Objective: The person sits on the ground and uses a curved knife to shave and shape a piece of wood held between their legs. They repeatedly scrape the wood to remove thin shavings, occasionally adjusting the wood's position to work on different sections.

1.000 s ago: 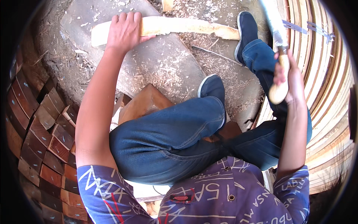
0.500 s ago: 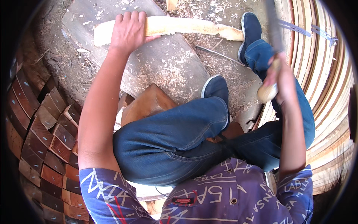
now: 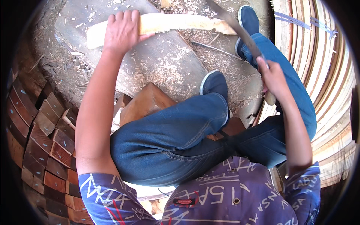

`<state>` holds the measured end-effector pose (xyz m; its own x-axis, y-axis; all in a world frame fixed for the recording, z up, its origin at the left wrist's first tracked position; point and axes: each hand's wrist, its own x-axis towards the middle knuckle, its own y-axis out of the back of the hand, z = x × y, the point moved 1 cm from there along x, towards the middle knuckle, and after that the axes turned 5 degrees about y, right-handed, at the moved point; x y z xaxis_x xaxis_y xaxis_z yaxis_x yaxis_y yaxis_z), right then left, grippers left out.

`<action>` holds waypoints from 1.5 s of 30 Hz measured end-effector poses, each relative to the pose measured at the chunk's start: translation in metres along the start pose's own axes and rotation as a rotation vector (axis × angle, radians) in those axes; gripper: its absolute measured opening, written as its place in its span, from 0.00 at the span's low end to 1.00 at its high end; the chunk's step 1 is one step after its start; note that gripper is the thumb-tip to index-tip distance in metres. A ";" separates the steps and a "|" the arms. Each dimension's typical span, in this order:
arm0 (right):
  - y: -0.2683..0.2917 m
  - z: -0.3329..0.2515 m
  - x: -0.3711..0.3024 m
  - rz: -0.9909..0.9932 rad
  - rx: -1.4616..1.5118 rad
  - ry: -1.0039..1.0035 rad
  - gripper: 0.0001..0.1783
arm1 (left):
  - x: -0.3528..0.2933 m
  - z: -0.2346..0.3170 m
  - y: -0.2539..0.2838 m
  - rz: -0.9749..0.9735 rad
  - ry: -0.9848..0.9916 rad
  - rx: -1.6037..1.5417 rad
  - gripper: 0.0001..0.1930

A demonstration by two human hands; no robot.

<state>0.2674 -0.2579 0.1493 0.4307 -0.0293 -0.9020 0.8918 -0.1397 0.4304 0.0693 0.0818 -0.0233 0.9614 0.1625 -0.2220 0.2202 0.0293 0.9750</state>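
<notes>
A long, pale, slightly curved piece of wood (image 3: pixel 180 23) lies across the far end of a grey board (image 3: pixel 161 60). My left hand (image 3: pixel 122 32) is wrapped over its left part, fingers curled over the far edge and thumb along the near side. At the right, my right hand (image 3: pixel 273 77) grips the wooden handle of a machete (image 3: pixel 243 35). Its long, dark blade slants up and to the left, passing above the right end of the wood in the picture; whether it touches cannot be told. The wood's right end is close to my far shoe (image 3: pixel 248 20).
Wood shavings cover the board and ground. A thin metal rod (image 3: pixel 215 50) lies beyond my near shoe (image 3: pixel 215 84). Stacked dark wooden blocks (image 3: pixel 47 150) stand at the left, a brown block (image 3: pixel 144 103) by my leg. Curved pale planks (image 3: pixel 311 67) are piled at the right.
The machete has swung from pointing nearly straight away to slanting leftward over the wood's right end. My left hand keeps its hold on the wood, shifted slightly left in the picture.
</notes>
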 end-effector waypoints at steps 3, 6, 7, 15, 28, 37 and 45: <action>0.007 -0.030 -0.009 0.117 0.168 0.067 0.27 | 0.005 -0.009 0.000 0.009 -0.002 0.016 0.38; 0.018 -0.046 -0.024 0.245 0.215 0.215 0.27 | -0.005 -0.007 0.002 -0.053 0.012 0.048 0.38; 0.015 -0.045 -0.026 0.309 0.187 0.240 0.26 | 0.001 -0.006 0.002 -0.031 0.025 0.077 0.38; -0.074 0.028 -0.031 0.274 0.105 0.182 0.27 | 0.021 0.024 0.081 -0.843 0.211 0.201 0.57; -0.059 0.117 -0.257 0.081 0.968 0.581 0.10 | -0.187 0.090 0.275 -0.020 0.429 -0.649 0.44; -0.109 0.222 -0.332 0.253 1.082 0.757 0.10 | -0.321 0.170 0.273 0.287 0.440 -0.597 0.44; -0.151 0.259 -0.396 0.341 1.171 0.862 0.14 | -0.325 0.169 0.279 0.091 0.545 -0.476 0.48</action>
<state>-0.0740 -0.4818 0.4326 0.9098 0.2970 -0.2900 0.2995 -0.9534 -0.0369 -0.1542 -0.1294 0.3197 0.7266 0.6490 -0.2253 -0.0716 0.3977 0.9147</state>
